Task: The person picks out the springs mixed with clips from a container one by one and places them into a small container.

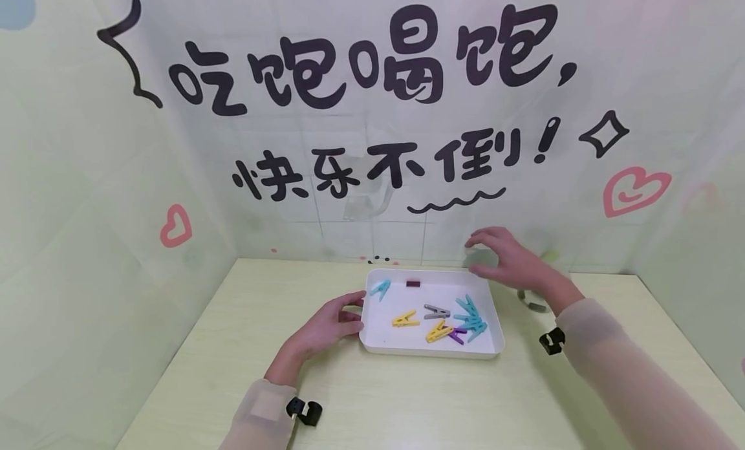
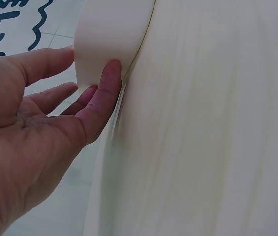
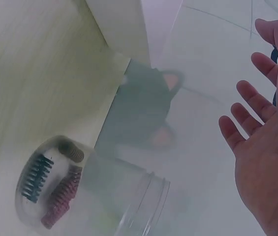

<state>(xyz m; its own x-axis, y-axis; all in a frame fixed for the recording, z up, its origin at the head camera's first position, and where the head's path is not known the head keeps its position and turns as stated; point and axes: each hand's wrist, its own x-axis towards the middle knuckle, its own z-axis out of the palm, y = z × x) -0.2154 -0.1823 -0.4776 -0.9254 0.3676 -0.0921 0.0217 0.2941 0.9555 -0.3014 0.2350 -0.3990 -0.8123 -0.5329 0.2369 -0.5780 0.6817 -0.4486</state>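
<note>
A shallow white tray [image 1: 372, 346] sits on the table with several plastic clothespins inside. A teal clothespin [image 1: 381, 289] lies at its back left, a yellow clothespin [image 1: 405, 319] near the middle, and teal clothespins [image 1: 470, 317] cluster on the right beside grey, purple and yellow ones. A small dark red piece [image 1: 413, 284] lies near the back wall. My left hand [image 1: 328, 324] touches the tray's left side with relaxed fingers, as the left wrist view also shows. My right hand [image 1: 509, 259] hovers over the back right corner, fingers spread and holding nothing.
Right of the tray, below my right hand, a clear jar [image 3: 143, 206] stands on the table [image 1: 582, 372]; dark teal, reddish and brown ridged pieces lie in its bottom. Printed curtains [image 1: 372, 236] hang behind the table and on both sides.
</note>
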